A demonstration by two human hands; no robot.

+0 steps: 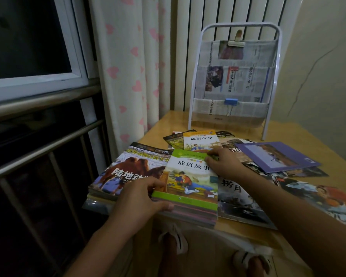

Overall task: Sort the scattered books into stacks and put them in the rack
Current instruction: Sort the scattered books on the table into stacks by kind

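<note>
A green-covered book (pixel 190 176) tops a stack (pixel 190 214) at the table's front edge. My left hand (pixel 142 196) grips the stack's left near corner, thumb below and fingers on top. My right hand (pixel 226 166) rests on the green book's far right corner, fingers curled at its edge. A camel-cover book (pixel 124 170) tops another stack to the left. An orange-covered book (pixel 201 139), a purple book (pixel 276 156) and several others lie scattered behind and to the right. The white wire rack (pixel 268 124), lined with newspaper, stands at the back.
The wooden table (pixel 164 120) ends close to a curtain and a radiator at the back. A window with metal rails is on the left. A blue binder clip (pixel 230 101) hangs on the rack. My feet show below the table's front edge.
</note>
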